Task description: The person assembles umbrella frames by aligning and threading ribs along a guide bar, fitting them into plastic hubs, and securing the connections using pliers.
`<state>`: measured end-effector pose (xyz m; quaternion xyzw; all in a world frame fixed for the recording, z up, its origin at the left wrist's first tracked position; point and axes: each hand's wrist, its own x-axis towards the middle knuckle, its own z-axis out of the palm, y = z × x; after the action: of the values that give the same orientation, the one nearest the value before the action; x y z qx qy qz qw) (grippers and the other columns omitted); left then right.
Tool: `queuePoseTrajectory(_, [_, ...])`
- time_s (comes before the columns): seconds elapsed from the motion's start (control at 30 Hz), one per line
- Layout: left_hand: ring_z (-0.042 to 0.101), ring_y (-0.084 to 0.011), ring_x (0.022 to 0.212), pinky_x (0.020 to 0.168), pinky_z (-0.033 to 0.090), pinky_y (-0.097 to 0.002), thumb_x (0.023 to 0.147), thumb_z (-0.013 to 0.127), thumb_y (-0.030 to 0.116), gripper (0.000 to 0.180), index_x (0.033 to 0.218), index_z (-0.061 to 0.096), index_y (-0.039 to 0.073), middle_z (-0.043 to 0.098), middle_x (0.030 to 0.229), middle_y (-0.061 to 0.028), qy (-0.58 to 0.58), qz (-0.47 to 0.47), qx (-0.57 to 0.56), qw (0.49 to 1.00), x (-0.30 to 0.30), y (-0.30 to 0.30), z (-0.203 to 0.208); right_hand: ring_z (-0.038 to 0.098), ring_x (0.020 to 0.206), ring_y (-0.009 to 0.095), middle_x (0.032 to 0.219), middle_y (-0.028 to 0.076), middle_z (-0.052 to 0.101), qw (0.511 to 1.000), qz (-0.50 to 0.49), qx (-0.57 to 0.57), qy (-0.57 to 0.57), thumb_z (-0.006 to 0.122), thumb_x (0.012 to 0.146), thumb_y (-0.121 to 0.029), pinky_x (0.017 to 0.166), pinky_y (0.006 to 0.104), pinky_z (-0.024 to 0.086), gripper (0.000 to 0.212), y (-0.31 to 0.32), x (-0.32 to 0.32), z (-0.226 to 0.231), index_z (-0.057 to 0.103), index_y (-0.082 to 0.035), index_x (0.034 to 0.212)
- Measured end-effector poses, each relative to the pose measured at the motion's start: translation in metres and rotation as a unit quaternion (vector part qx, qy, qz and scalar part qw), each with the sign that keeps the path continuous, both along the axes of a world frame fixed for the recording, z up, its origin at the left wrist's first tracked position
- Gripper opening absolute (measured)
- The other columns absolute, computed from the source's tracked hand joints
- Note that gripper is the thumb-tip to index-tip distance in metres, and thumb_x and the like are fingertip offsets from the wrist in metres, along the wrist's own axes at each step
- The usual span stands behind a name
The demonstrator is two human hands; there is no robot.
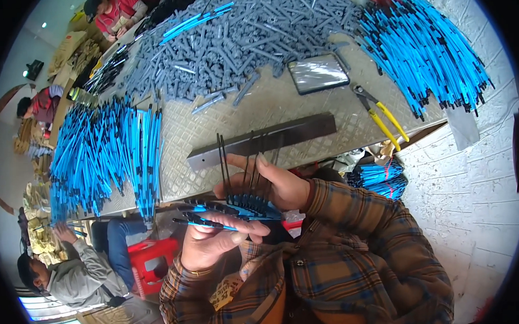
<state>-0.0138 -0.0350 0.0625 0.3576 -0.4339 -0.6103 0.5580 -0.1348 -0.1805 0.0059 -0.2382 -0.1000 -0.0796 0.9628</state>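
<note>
My left hand (208, 245) is closed round a bundle of thin blue rods (244, 210) with black fittings, held just off the table's near edge. Above the bundle my right hand (286, 185) curls its fingers around several thin black rods (223, 160) that stick up past the fingertips. Where the black rods meet the blue ones, the fingers partly hide them. Beyond both hands a dark rectangular bar (264, 141) lies across the table.
A big heap of grey plastic tubular parts (237, 41) covers the far table (181, 159). Blue rod piles lie left (97, 152) and right (425, 50). Yellow-handled pliers (385, 119) and a flat dark-framed tray (318, 74) sit at right. A co-worker (82, 274) sits at lower left.
</note>
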Motion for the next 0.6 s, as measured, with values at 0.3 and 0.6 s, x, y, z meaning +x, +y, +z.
queuePoseTrajectory(0.3, [0.058, -0.0296, 0.104, 0.092, 0.043, -0.0398, 0.079, 0.058, -0.004, 0.019, 0.098, 0.062, 0.0, 0.06, 0.109, -0.0215, -0.061, 0.128, 0.063, 0.988, -0.022, -0.043, -0.009, 0.051, 0.109, 0.02, 0.121, 0.014, 0.051, 0.539, -0.289, -0.764, 0.207, 0.042, 0.095, -0.032, 0.095, 0.0332, 0.039, 0.045, -0.112, 0.001, 0.029, 0.041, -0.004, 0.13])
queuePoseTrajectory(0.6, [0.056, -0.0174, 0.105, 0.092, 0.041, -0.0303, 0.085, 0.054, -0.004, 0.024, 0.108, 0.061, 0.0, 0.062, 0.11, -0.0095, -0.091, 0.065, 0.036, 0.993, -0.015, -0.046, -0.042, 0.059, 0.075, 0.024, 0.086, 0.012, 0.06, 0.408, -0.289, -0.795, 0.345, 0.057, 0.085, -0.024, 0.067, 0.0384, 0.046, 0.024, -0.217, -0.062, 0.028, 0.056, -0.003, 0.097])
